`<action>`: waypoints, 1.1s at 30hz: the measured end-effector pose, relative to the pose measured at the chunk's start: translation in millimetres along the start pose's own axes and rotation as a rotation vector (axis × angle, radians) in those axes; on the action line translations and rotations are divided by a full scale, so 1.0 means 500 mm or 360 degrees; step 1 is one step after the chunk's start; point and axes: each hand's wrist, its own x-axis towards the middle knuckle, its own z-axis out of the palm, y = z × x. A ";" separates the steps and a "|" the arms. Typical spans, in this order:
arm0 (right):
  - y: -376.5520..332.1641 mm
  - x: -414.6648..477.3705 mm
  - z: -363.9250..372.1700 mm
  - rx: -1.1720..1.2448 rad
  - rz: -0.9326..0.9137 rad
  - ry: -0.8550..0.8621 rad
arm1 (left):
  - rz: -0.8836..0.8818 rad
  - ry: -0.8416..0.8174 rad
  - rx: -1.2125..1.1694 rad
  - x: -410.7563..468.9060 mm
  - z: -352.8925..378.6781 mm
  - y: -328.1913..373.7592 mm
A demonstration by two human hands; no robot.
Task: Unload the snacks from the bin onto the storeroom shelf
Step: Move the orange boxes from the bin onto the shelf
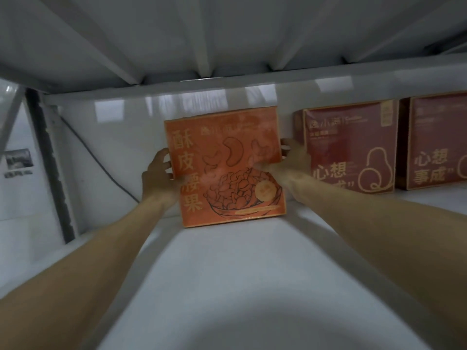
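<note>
An orange snack box (227, 168) printed with cashews stands upright on the white shelf (227, 261), against the back wall. My left hand (158, 176) grips its left edge, fingers curled round it. My right hand (290, 160) grips its right edge, thumb on the front face. Both arms reach deep into the shelf bay. The bin is out of view.
Two dark red snack boxes (351, 150) (439, 142) stand upright to the right of the orange one. The underside of the upper shelf (227, 34) hangs low overhead. A shelf upright (50, 160) and a cable (101, 162) run at the left.
</note>
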 end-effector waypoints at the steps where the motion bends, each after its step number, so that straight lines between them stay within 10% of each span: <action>1: 0.007 0.002 0.003 0.0014 -0.0016 -0.0009 | 0.0007 0.0002 0.0008 0.000 0.004 -0.006; 13: 0.093 -0.010 0.021 -0.0427 -0.0117 -0.0423 | 0.0050 -0.0081 0.0055 -0.016 0.036 -0.056; 20: 0.132 -0.042 0.021 -0.1144 -0.0435 -0.0360 | 0.0100 -0.0112 0.0326 -0.046 0.072 -0.114; 33: 0.150 -0.030 0.030 -0.1249 -0.0380 -0.0338 | 0.0199 -0.0293 0.0601 -0.039 0.078 -0.133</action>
